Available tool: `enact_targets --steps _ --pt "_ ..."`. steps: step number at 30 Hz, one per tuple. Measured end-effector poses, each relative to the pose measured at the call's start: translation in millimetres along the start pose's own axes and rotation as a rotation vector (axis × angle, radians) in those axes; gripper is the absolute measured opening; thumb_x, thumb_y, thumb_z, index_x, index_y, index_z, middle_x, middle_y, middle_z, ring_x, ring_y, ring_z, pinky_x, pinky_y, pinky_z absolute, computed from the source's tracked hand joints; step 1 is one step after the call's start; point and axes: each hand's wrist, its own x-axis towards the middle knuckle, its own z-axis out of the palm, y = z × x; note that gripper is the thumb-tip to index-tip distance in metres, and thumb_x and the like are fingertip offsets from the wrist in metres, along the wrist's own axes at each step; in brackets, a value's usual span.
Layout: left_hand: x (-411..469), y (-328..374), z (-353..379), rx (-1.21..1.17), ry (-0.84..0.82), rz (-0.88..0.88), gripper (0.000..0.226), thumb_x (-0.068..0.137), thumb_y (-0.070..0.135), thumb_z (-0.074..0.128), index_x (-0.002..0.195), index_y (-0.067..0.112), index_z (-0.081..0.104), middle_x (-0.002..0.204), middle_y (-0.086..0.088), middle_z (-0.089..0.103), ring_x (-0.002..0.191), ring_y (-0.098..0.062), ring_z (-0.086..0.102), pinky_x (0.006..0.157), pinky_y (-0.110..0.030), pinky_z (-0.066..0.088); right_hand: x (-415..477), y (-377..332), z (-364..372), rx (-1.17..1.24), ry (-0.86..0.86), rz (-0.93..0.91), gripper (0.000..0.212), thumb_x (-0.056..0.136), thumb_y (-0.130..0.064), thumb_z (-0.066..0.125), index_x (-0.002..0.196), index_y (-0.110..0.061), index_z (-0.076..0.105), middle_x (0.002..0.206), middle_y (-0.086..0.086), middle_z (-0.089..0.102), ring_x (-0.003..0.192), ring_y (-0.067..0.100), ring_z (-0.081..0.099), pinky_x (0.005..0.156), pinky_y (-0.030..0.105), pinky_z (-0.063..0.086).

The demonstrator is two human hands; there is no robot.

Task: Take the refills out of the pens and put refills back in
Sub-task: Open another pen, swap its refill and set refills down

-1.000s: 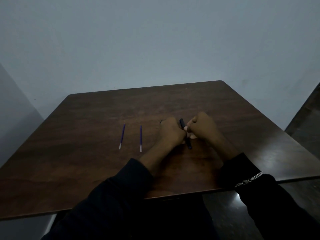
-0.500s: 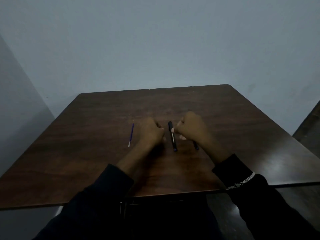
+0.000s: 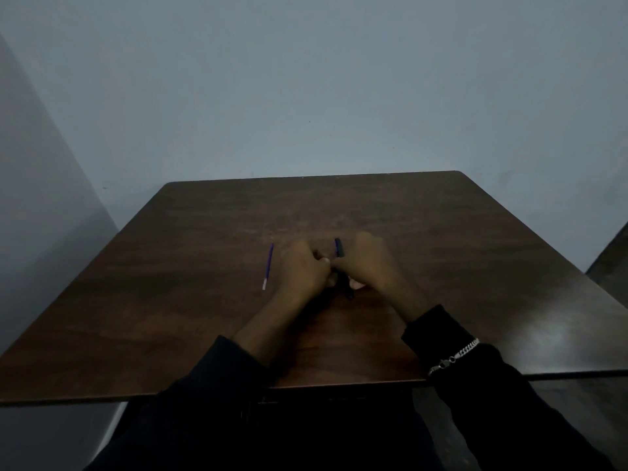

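A dark pen (image 3: 337,248) runs between my two hands at the middle of the brown table (image 3: 190,300). Its far end and its near tip stick out past my fingers. My right hand (image 3: 368,266) is closed around the pen's middle. My left hand (image 3: 302,270) is closed too, its fingertips pinched against the right hand's fingers at the pen. It seems to hold the second purple refill, which my fingers hide. One purple refill (image 3: 268,266) with a white end lies flat on the table, just left of my left hand.
The table's near edge (image 3: 136,397) runs under my forearms. A plain wall stands right behind its far edge. A silver bracelet (image 3: 453,356) sits over my right sleeve. The room is dim.
My left hand went left over the nearer refill, then came back to the pen. Only one refill now shows on the table. My right hand closed on the pen that lay between the hands.
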Motion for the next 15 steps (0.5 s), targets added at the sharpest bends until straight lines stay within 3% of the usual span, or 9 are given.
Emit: enact_targets --steps 3,6,9,12,15 --pt "1.5 -4.9 -5.2 -0.044 0.059 0.069 0.033 0.102 0.023 0.063 0.074 0.008 0.072 0.071 -0.01 0.075 0.071 -0.026 0.076 0.072 -0.049 0.065 -4.5 1.5 0.4 0.149 0.078 -0.138 0.04 0.085 -0.04 0.079 0.075 -0.001 0.073 0.055 0.004 0.073 0.05 0.013 0.072 0.053 0.027 0.062" --pt "1.4 -8.1 -14.2 -0.093 0.085 0.138 0.038 0.105 0.034 0.06 0.081 0.008 0.074 0.075 -0.01 0.075 0.073 -0.025 0.074 0.075 -0.05 0.064 -14.3 -1.1 -0.6 0.301 0.144 -0.297 0.022 0.087 -0.032 0.078 0.075 -0.014 0.07 0.054 -0.003 0.071 0.046 0.005 0.069 0.043 0.015 0.05" --pt "-4.0 -13.3 -23.1 -0.211 0.035 0.229 0.034 0.106 0.034 0.059 0.085 0.012 0.075 0.077 -0.002 0.076 0.072 -0.015 0.075 0.077 -0.048 0.065 -18.5 -0.4 4.6 0.437 0.087 -0.382 0.011 0.091 -0.017 0.075 0.081 -0.018 0.07 0.061 -0.004 0.072 0.055 0.009 0.072 0.053 0.022 0.058" --pt "-8.5 -17.3 -25.9 -0.248 0.058 0.284 0.025 0.106 0.027 0.06 0.089 0.015 0.075 0.08 0.001 0.075 0.076 -0.013 0.074 0.079 -0.046 0.065 -21.7 0.6 9.6 0.469 0.047 -0.421 0.003 0.093 -0.017 0.073 0.091 -0.015 0.074 0.072 -0.002 0.077 0.064 0.01 0.075 0.063 0.026 0.063" --pt "-8.2 -21.7 -25.0 -0.195 0.129 0.328 0.019 0.104 0.026 0.061 0.092 0.015 0.07 0.085 0.0 0.073 0.081 -0.016 0.071 0.08 -0.048 0.063 -22.9 3.5 12.9 0.526 -0.014 -0.425 0.011 0.094 -0.012 0.072 0.103 -0.008 0.075 0.082 0.004 0.079 0.072 0.015 0.077 0.069 0.03 0.064"
